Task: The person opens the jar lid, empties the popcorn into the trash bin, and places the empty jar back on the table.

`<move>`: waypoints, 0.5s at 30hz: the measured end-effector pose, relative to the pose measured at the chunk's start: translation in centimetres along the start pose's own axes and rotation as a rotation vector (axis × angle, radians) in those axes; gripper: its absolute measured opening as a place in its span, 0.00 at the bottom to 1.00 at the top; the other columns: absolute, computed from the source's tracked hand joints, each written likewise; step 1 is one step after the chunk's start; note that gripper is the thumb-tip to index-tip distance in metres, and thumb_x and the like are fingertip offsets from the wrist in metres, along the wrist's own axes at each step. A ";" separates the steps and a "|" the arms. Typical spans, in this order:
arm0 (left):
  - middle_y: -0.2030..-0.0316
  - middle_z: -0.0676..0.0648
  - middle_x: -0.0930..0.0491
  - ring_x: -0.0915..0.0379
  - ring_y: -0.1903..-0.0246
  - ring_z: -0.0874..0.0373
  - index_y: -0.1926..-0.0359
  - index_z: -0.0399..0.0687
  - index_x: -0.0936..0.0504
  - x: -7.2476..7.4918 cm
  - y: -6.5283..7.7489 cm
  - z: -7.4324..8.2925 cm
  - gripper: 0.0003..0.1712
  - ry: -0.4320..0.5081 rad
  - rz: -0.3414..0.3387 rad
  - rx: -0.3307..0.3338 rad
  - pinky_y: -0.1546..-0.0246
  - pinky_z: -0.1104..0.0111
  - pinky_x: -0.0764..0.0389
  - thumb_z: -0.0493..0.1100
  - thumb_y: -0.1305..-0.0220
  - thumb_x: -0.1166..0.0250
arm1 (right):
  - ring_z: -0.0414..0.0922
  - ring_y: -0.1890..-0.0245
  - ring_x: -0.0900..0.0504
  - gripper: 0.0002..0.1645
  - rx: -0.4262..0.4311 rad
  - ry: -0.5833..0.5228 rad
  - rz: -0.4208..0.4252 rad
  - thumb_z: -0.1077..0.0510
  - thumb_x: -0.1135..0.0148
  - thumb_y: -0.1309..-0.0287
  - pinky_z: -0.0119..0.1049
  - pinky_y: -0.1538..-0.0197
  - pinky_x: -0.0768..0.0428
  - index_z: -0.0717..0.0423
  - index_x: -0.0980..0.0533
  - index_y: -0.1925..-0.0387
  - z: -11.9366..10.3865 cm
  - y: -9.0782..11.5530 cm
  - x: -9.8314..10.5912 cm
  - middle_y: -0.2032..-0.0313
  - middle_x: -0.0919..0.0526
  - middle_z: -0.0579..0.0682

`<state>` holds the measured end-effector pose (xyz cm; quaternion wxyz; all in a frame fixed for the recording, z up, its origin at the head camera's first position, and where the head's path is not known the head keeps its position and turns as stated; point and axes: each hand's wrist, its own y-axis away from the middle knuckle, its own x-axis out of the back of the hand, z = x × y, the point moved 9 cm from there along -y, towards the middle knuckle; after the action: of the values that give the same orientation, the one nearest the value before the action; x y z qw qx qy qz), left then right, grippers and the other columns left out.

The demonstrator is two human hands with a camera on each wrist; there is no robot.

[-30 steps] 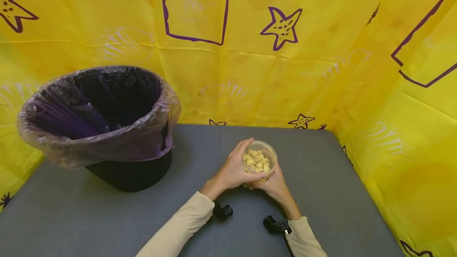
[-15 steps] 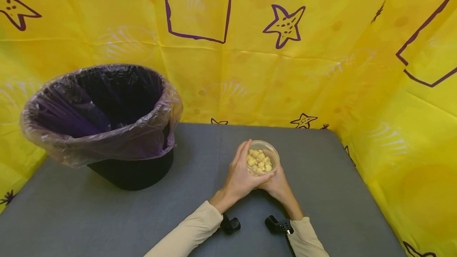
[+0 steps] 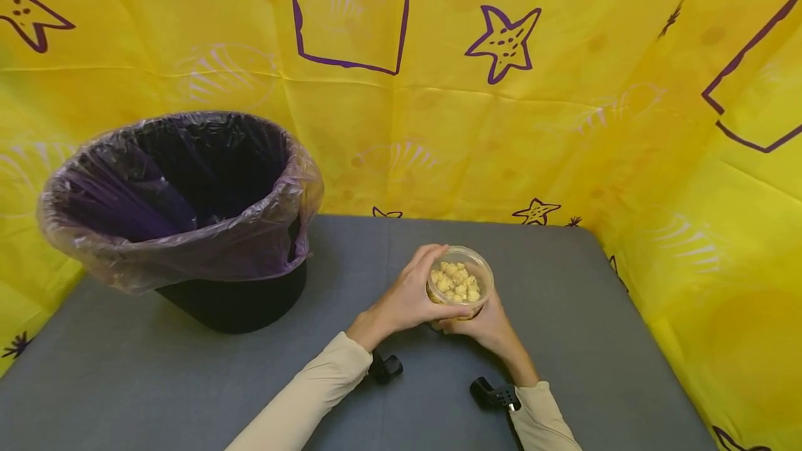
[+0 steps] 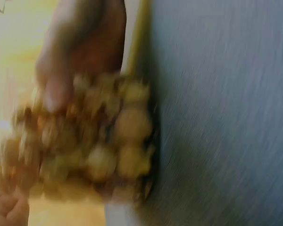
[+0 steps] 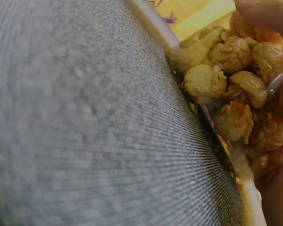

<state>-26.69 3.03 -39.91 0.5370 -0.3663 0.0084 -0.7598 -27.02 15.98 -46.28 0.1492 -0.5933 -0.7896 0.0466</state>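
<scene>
A clear round plastic tub [image 3: 481, 271], with no lid on its top, holds pale yellow popcorn [image 3: 456, 282]. My left hand [image 3: 410, 301] grips the tub's left side, fingers around the far side and thumb across the near side. From the right and below, my right hand [image 3: 491, 326] holds the same tub. Close up in the left wrist view, the popcorn [image 4: 96, 146] is blurred behind the tub wall. In the right wrist view, popcorn [image 5: 231, 84] shows sharply through the wall, beside the grey tabletop. Parts of both hands are hidden by the tub.
A black bin [image 3: 234, 305] with a translucent purple bag [image 3: 207, 256] folded over its rim stands at the left on the grey table [image 3: 351, 395]. Yellow printed cloth [image 3: 432, 138] hangs behind and to the right. Black cameras are strapped to both wrists.
The left wrist swung right, then back left, while that hand stayed on the tub. The tub remains in both hands in nearly the same place. The bin has not moved.
</scene>
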 end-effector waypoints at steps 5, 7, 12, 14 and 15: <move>0.31 0.44 0.38 0.36 0.33 0.50 0.28 0.44 0.39 0.0 -0.9 -0.3 0.58 -0.003 -0.132 -0.005 0.35 0.53 0.29 0.54 0.57 0.18 | 0.41 0.40 0.28 0.65 -0.015 0.000 -0.015 0.69 0.18 0.67 0.29 0.43 0.23 0.56 0.45 0.28 0.1 0.1 -0.1 0.34 0.34 0.54; 0.30 0.46 0.39 0.38 0.31 0.51 0.27 0.46 0.41 -0.3 -1.1 -0.5 0.60 -0.001 -0.168 0.012 0.33 0.53 0.30 0.56 0.56 0.19 | 0.40 0.40 0.29 0.65 -0.025 -0.001 -0.010 0.70 0.18 0.67 0.29 0.45 0.22 0.57 0.45 0.28 0.2 0.2 0.0 0.34 0.35 0.54; 0.27 0.48 0.41 0.40 0.29 0.53 0.25 0.50 0.43 -0.8 -1.4 -0.7 0.62 0.015 -0.182 0.033 0.32 0.52 0.31 0.57 0.56 0.19 | 0.40 0.41 0.29 0.66 -0.035 -0.012 0.005 0.71 0.19 0.68 0.29 0.47 0.20 0.60 0.47 0.28 0.2 0.2 0.1 0.33 0.36 0.54; 0.27 0.47 0.41 0.40 0.29 0.53 0.25 0.50 0.43 -0.9 -1.4 -0.6 0.62 0.026 -0.158 0.027 0.32 0.52 0.31 0.56 0.57 0.18 | 0.40 0.40 0.29 0.66 -0.041 -0.024 0.004 0.72 0.19 0.68 0.31 0.50 0.18 0.60 0.48 0.28 0.2 0.2 0.1 0.33 0.36 0.55; 0.27 0.47 0.40 0.39 0.30 0.53 0.25 0.50 0.42 -0.8 -1.4 -0.6 0.62 0.030 -0.144 0.024 0.33 0.52 0.31 0.56 0.57 0.18 | 0.40 0.40 0.29 0.66 -0.045 -0.028 0.007 0.72 0.19 0.67 0.31 0.49 0.18 0.60 0.48 0.28 0.2 0.2 0.1 0.32 0.37 0.55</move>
<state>-28.03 4.07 -40.25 0.4852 -0.3481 -0.0189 -0.8019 -26.94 16.13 -46.55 0.1247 -0.5985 -0.7904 0.0376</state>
